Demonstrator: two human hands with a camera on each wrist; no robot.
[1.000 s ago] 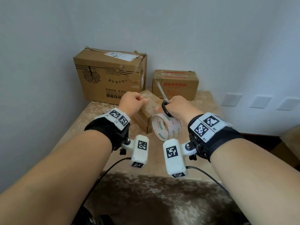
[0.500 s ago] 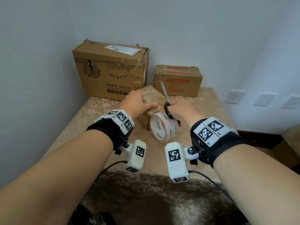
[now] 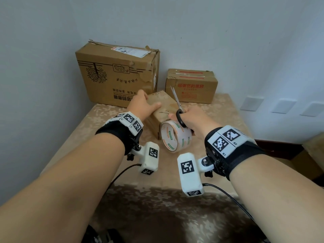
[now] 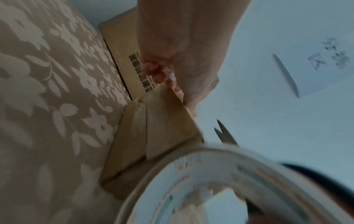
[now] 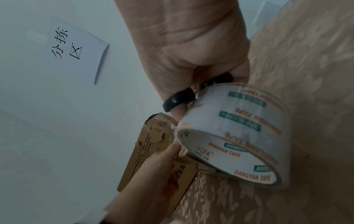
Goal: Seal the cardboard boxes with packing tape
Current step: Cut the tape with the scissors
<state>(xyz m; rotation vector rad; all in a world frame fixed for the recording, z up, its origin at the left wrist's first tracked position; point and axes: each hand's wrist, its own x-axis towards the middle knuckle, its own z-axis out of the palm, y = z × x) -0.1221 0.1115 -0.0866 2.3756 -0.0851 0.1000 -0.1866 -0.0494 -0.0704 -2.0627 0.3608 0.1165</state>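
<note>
Looking down from the head view, the left hand (image 3: 142,105) lies flat with fingers spread on top of the small box (image 3: 162,106) at the middle of the desk (image 3: 75,137), while the right hand (image 3: 191,118) has its grip closed through the black scissors (image 3: 177,106), blades pointing up and away, and also carries the tape roll (image 3: 175,136) just at the box's near end. A large box (image 3: 117,74) and a red-printed box (image 3: 192,85) stand behind, against the wall. From the left wrist, the left hand's fingers (image 4: 153,71) curl over the box's far edge, and the scissor tips (image 4: 223,133) show slightly parted above the blurred roll. From the right wrist, the fingers sit in the scissor loop with the roll hanging below them. Judging from this, juggling both tools in one hand risks the roll slipping or the blades nicking the left hand; whether a strip already joins roll and box cannot be told.
</note>
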